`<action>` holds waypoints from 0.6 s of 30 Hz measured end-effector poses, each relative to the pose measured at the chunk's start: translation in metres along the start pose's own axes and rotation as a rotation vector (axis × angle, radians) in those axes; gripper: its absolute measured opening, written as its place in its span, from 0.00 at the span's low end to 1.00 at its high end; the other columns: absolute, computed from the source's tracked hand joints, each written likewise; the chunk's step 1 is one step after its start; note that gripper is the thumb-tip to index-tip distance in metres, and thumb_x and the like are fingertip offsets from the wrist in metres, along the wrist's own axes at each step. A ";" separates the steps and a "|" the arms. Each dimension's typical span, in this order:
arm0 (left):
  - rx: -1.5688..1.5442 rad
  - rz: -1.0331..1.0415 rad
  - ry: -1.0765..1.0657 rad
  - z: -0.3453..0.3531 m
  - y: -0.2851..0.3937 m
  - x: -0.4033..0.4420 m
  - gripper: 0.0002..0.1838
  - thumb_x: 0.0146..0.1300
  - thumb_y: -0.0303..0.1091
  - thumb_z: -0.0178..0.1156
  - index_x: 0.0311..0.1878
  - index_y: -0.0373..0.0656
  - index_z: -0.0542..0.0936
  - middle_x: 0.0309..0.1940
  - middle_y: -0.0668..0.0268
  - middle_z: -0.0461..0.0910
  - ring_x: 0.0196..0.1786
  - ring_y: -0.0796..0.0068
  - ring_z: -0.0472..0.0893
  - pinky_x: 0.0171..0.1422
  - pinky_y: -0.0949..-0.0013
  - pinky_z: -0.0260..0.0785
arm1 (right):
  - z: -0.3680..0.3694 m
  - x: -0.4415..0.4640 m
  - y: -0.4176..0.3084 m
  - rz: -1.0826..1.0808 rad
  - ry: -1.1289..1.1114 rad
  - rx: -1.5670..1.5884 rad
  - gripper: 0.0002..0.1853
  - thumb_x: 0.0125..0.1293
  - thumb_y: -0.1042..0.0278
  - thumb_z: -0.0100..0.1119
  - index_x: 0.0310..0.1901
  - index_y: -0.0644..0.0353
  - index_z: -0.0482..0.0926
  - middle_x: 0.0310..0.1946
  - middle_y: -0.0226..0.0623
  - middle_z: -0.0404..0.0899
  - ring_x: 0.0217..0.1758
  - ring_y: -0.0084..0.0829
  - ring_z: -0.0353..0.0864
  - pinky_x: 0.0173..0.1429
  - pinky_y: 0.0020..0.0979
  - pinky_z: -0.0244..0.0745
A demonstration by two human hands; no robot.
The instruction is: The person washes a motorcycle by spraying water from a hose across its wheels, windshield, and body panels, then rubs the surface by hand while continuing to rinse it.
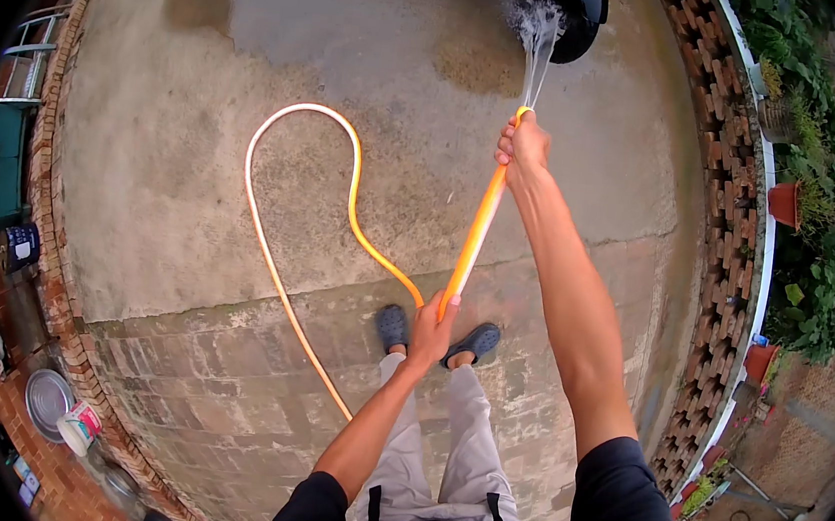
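Toward the concrete yard's (160, 216) far edge, we are finding a glossy black object (583, 25) cut off by the view and blurred by spray (540, 33). We are losing the orange hose (476, 231) inside the left hand (432, 334) and behind the left forearm (375, 415).

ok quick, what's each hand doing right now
Left hand: closed, holding the orange hose.
Right hand: closed, holding the orange hose near its spraying end.

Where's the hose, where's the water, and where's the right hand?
Hose (479, 228): head view, its straight stretch.
Water (537, 39): head view, middle of the spray.
Right hand (527, 149): head view, middle of the fist.
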State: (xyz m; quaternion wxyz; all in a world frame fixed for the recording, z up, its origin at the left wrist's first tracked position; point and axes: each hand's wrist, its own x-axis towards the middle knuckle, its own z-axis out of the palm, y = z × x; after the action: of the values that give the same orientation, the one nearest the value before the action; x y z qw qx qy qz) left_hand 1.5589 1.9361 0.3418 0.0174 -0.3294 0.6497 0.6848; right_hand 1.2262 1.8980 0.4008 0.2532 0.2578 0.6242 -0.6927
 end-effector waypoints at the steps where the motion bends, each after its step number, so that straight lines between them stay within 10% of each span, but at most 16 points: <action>1: -0.012 0.004 0.005 -0.003 0.001 0.003 0.21 0.78 0.49 0.53 0.43 0.37 0.77 0.19 0.61 0.71 0.24 0.67 0.72 0.32 0.60 0.63 | 0.008 -0.005 -0.005 -0.036 0.005 -0.003 0.13 0.78 0.57 0.43 0.37 0.55 0.67 0.19 0.24 0.62 0.13 0.18 0.53 0.16 0.27 0.50; 16: -0.154 0.021 0.071 -0.039 0.001 0.018 0.22 0.78 0.51 0.53 0.41 0.38 0.76 0.17 0.57 0.70 0.22 0.57 0.73 0.30 0.56 0.63 | 0.051 0.035 0.040 -0.037 0.052 -0.132 0.12 0.77 0.59 0.42 0.37 0.57 0.67 0.20 0.27 0.64 0.13 0.19 0.55 0.17 0.28 0.50; 18: -0.146 -0.073 0.015 -0.047 -0.004 0.017 0.20 0.79 0.47 0.52 0.40 0.38 0.77 0.20 0.66 0.69 0.26 0.75 0.70 0.33 0.64 0.63 | 0.057 0.046 0.051 0.002 0.070 -0.172 0.13 0.77 0.59 0.42 0.37 0.57 0.66 0.20 0.27 0.63 0.14 0.19 0.55 0.17 0.28 0.50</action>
State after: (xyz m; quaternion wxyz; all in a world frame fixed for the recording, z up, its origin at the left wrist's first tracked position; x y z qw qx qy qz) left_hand 1.5677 1.8874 0.3337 0.0136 -0.3583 0.5857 0.7269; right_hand 1.2242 1.8353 0.3371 0.2532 0.2600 0.6896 -0.6268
